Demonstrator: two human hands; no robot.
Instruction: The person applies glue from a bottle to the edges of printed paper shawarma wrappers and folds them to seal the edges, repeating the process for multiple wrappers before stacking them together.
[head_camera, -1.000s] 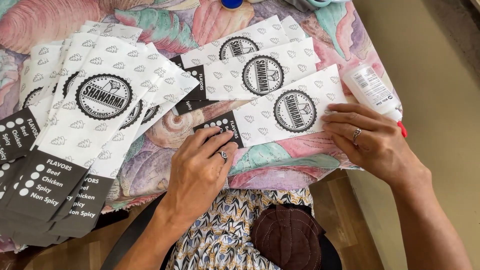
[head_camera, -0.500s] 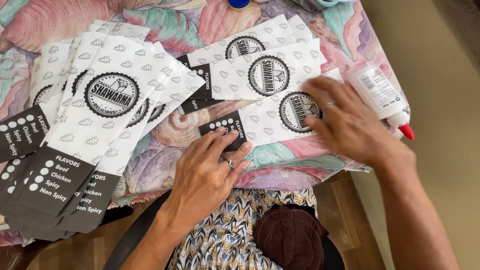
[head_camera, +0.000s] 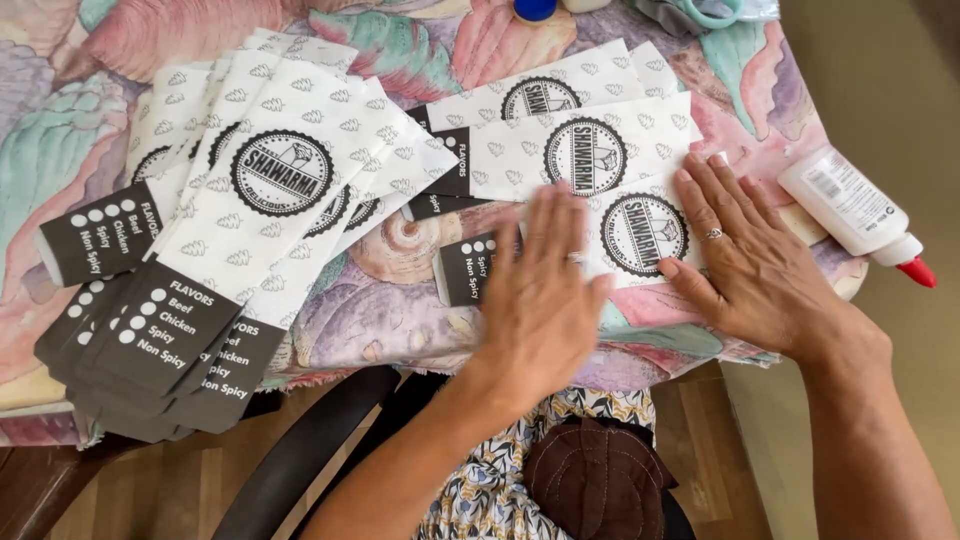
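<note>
On the patterned tablecloth (head_camera: 400, 270), both hands (head_camera: 640, 280) press one paper bag (head_camera: 640, 235).

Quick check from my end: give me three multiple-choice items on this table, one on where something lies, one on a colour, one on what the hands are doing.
1. Where is the glue bottle?
A. right table edge
B. on the fanned stack
C. in the lap

2. What colour is its tip?
A. blue
B. red
C. black

3. How do the left hand and right hand rest on the nearest paper sleeve?
A. clenched
B. lifted clear
C. flat, palms down

A: it lies beyond the right hand.
B: red nozzle.
C: fingers spread on paper.
</note>
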